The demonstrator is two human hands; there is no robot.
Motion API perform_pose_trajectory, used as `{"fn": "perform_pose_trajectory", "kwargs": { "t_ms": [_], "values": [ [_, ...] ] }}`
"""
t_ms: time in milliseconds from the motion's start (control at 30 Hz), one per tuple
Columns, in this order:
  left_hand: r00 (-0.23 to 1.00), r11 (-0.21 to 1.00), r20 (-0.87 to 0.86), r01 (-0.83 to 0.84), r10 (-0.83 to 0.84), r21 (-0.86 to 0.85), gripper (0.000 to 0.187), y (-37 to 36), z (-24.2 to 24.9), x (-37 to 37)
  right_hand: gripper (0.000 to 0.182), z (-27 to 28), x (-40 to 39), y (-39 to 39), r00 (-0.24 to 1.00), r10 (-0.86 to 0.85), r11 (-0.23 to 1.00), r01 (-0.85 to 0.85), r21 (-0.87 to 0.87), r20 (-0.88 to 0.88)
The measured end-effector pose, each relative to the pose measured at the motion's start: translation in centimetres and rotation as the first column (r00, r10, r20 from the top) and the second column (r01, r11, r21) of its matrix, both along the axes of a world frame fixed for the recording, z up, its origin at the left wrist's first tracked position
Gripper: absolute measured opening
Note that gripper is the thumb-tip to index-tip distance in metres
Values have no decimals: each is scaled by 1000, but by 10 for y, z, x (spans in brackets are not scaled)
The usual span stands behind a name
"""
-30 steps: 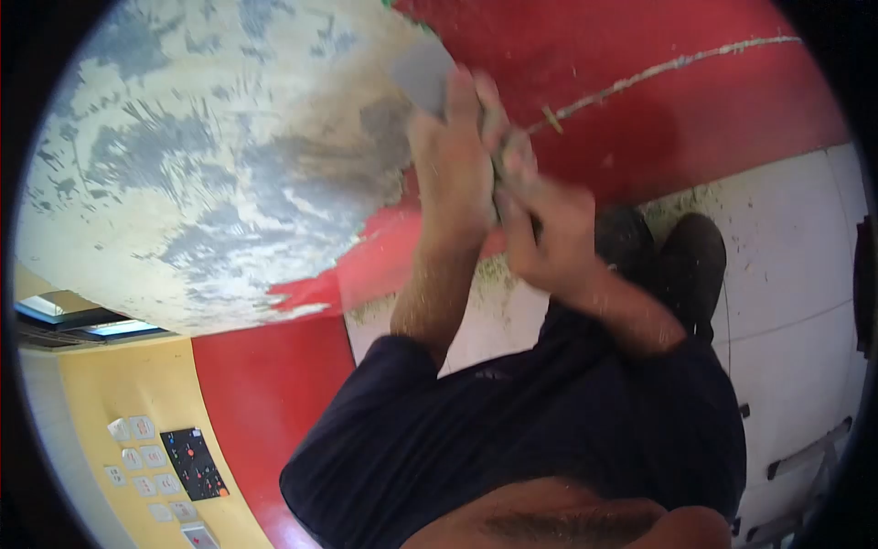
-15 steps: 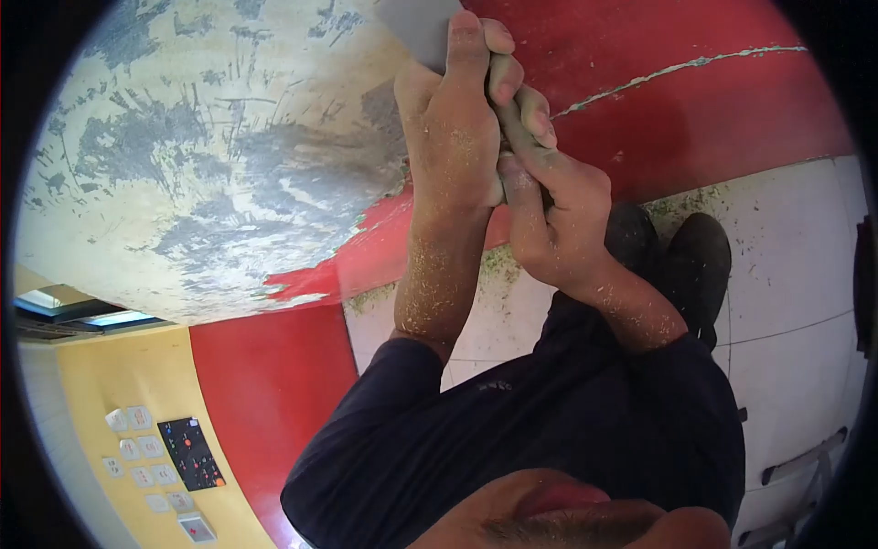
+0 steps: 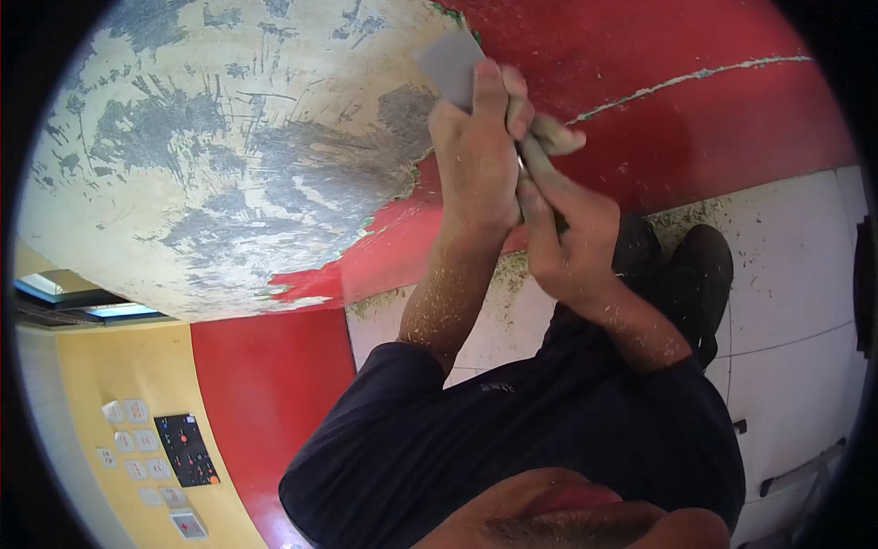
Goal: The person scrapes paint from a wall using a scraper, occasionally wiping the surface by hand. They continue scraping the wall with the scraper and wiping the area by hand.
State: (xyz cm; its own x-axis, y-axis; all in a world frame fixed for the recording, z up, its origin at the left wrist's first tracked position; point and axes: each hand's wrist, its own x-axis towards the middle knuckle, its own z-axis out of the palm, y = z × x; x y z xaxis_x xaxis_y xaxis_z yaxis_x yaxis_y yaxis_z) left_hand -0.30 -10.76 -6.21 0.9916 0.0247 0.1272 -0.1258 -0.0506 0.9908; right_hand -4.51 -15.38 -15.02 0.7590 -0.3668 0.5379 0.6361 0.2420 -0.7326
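A scraper with a flat grey blade (image 3: 450, 66) lies against the wall, where bare plaster meets red paint. My left hand (image 3: 477, 160) is closed round it, with the thumb pressed on the blade's base. Just beside and below, my right hand (image 3: 574, 224) is closed on the handle, most of which the fingers hide. A finger near the red paint is smeared by motion. Pale flakes cling to both forearms. The scraped patch (image 3: 274, 165) is cream and grey, with a ragged edge against the red paint (image 3: 658, 119).
Paint flakes (image 3: 695, 215) litter the tiled floor (image 3: 786, 274) along the wall's foot, near my dark shoes (image 3: 700, 261). A pale crack (image 3: 658, 90) runs across the red paint. Metal legs (image 3: 809, 471) stand at lower right. Papers and a black poster (image 3: 187, 450) hang on a yellow wall.
Both hands and the scraper have shifted right and a little down in the view. The blade now shows more fully near the paint edge.
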Motion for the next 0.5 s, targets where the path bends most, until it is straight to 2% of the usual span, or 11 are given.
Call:
{"fn": "perform_pose_trajectory", "kwargs": {
  "t_ms": [67,167,233,367,500],
  "values": [
    [998,1000,66,13,-12,-14,32,-11,10,6,27,9,3,-6,1000,6,1000,-6,1,-16],
    [994,993,-61,92,-96,-69,30,-4,9,0,13,10,-3,-7,1000,-4,1000,4,-5,-8],
    [994,995,-78,65,-72,-82,29,0,0,0,5,5,-7,-7,999,32,999,-32,8,-30],
    [998,993,-33,54,-58,-105,25,-14,16,4,6,11,4,-16,999,42,999,-41,-28,4],
    [993,992,-112,22,-36,-124,23,-8,14,-3,3,15,-6,-10,997,69,997,-69,24,-34]
  ]
}}
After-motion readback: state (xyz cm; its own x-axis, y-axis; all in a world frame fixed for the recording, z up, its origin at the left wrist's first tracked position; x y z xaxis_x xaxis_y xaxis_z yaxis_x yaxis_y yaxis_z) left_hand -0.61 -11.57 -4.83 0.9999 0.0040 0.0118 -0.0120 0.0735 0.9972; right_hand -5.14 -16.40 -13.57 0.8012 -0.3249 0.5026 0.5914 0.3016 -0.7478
